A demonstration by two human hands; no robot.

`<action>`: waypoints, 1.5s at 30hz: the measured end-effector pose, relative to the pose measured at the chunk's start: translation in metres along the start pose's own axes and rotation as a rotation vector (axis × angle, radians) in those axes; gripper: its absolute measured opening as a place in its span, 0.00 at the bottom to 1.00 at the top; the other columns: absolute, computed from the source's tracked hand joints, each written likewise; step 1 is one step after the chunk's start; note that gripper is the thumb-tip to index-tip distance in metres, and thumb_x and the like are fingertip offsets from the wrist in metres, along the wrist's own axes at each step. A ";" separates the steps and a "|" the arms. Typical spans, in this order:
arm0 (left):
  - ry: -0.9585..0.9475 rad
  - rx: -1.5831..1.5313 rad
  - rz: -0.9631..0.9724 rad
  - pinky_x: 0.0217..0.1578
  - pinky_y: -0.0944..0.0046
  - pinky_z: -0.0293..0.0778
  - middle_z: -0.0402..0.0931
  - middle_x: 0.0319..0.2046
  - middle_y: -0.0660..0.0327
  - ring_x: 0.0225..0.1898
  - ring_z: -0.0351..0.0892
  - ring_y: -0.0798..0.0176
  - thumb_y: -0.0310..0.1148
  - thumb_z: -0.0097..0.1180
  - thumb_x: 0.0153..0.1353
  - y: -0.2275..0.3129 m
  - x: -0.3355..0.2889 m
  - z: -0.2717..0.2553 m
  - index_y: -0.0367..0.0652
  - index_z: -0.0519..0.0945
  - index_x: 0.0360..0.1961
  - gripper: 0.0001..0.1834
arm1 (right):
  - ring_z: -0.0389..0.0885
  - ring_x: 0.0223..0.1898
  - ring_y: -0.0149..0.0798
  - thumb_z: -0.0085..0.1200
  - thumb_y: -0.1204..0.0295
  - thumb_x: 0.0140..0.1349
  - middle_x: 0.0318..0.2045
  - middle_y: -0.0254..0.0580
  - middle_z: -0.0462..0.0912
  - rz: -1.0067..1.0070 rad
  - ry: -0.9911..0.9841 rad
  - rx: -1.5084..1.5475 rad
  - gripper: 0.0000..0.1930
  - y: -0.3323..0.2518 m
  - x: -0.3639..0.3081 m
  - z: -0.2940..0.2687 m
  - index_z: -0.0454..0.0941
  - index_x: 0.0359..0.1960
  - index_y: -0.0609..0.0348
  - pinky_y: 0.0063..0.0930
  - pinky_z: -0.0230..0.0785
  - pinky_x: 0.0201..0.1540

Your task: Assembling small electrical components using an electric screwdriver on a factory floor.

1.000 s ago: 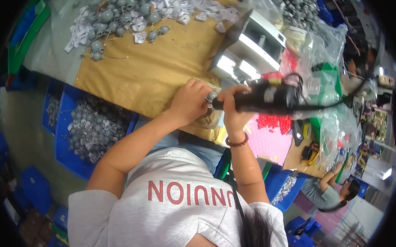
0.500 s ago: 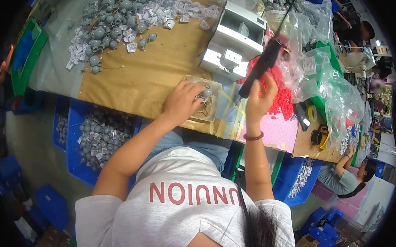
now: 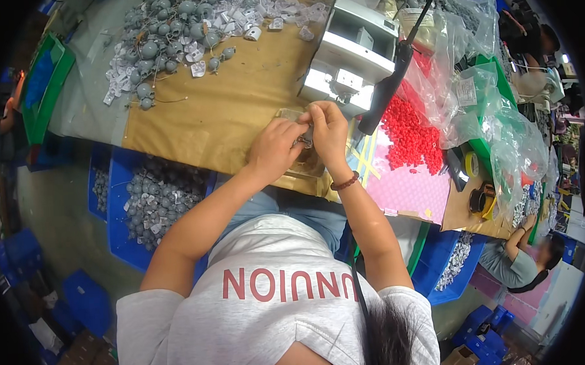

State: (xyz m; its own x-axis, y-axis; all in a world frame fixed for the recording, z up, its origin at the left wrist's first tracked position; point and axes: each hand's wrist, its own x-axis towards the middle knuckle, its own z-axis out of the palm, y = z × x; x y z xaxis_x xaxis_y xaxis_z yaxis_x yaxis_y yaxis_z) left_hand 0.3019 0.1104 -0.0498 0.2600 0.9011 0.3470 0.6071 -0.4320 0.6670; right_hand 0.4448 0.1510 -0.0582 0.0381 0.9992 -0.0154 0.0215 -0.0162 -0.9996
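Observation:
My left hand (image 3: 276, 147) rests at the small tray-like block (image 3: 307, 165) by the table's near edge, its fingers closed round a small grey ball-shaped part (image 3: 306, 141), mostly hidden now. My right hand (image 3: 327, 132) is beside it, thumb and fingertips pinched together over the same part. Whatever lies in that pinch is too small to make out. To the right of my right hand hangs a black electric screwdriver (image 3: 389, 87), touched by neither hand.
Grey ball parts (image 3: 162, 44) and white plastic pieces (image 3: 233, 22) lie heaped at the far left. A white machine (image 3: 352, 43) stands beyond my hands. Red pieces (image 3: 411, 138) cover a pink sheet (image 3: 414, 193). Blue bins (image 3: 125, 245) sit below; a co-worker (image 3: 521, 264) is at right.
My right hand has come left from beside the screwdriver to the block and closed its fingertips there. The screwdriver hangs free. My left hand has stayed at the block with the grey part.

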 end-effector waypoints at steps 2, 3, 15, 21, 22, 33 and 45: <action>-0.003 -0.005 -0.004 0.49 0.54 0.75 0.80 0.42 0.56 0.48 0.78 0.49 0.25 0.68 0.49 -0.002 -0.001 0.000 0.42 0.80 0.45 0.20 | 0.80 0.27 0.28 0.48 0.74 0.74 0.26 0.40 0.83 0.040 0.050 0.025 0.07 -0.004 0.001 0.002 0.75 0.40 0.67 0.23 0.74 0.31; -0.003 -0.008 -0.005 0.49 0.54 0.75 0.80 0.42 0.56 0.48 0.78 0.49 0.25 0.68 0.49 -0.003 0.000 0.001 0.42 0.80 0.45 0.20 | 0.80 0.26 0.29 0.47 0.74 0.75 0.26 0.40 0.83 0.058 0.076 0.036 0.07 -0.007 0.001 0.003 0.74 0.40 0.66 0.23 0.73 0.31; 0.005 -0.073 -0.001 0.48 0.54 0.75 0.80 0.42 0.54 0.48 0.78 0.48 0.25 0.68 0.51 -0.005 -0.007 -0.007 0.42 0.80 0.48 0.21 | 0.82 0.32 0.31 0.48 0.68 0.75 0.31 0.42 0.83 0.194 0.006 0.247 0.10 -0.011 0.005 0.001 0.75 0.43 0.65 0.25 0.75 0.34; -0.369 0.209 -0.136 0.48 0.52 0.76 0.81 0.47 0.54 0.48 0.79 0.45 0.27 0.65 0.54 -0.019 -0.079 -0.130 0.44 0.80 0.50 0.20 | 0.84 0.42 0.33 0.51 0.68 0.74 0.40 0.43 0.86 0.152 -0.315 0.048 0.14 -0.026 -0.021 -0.067 0.77 0.52 0.66 0.26 0.77 0.45; -0.595 0.260 -0.243 0.48 0.51 0.76 0.82 0.46 0.54 0.48 0.80 0.45 0.29 0.66 0.54 -0.030 -0.101 -0.152 0.44 0.81 0.50 0.20 | 0.84 0.42 0.33 0.51 0.68 0.74 0.40 0.43 0.86 0.151 -0.311 0.015 0.13 -0.017 -0.025 -0.077 0.77 0.51 0.66 0.26 0.76 0.45; -0.225 0.353 -0.118 0.46 0.47 0.75 0.79 0.41 0.48 0.46 0.77 0.41 0.29 0.59 0.59 -0.099 0.022 -0.128 0.38 0.80 0.43 0.11 | 0.85 0.43 0.32 0.53 0.71 0.73 0.39 0.40 0.86 0.274 -0.198 -0.028 0.11 0.005 -0.064 -0.110 0.78 0.50 0.66 0.25 0.76 0.46; -0.135 0.755 0.225 0.42 0.50 0.77 0.76 0.44 0.54 0.46 0.77 0.48 0.26 0.54 0.57 -0.184 0.175 -0.045 0.41 0.79 0.42 0.11 | 0.81 0.31 0.44 0.57 0.77 0.65 0.34 0.49 0.82 -0.101 0.359 -0.924 0.05 0.012 -0.108 -0.237 0.81 0.41 0.64 0.33 0.73 0.36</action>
State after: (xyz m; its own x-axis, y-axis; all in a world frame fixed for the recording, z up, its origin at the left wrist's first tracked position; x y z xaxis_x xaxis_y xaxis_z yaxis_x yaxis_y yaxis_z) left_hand 0.2017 0.3457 -0.0820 0.4964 0.8128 0.3048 0.8609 -0.5060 -0.0527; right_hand 0.6777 0.0342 -0.0637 0.2898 0.9293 0.2291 0.8047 -0.1070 -0.5840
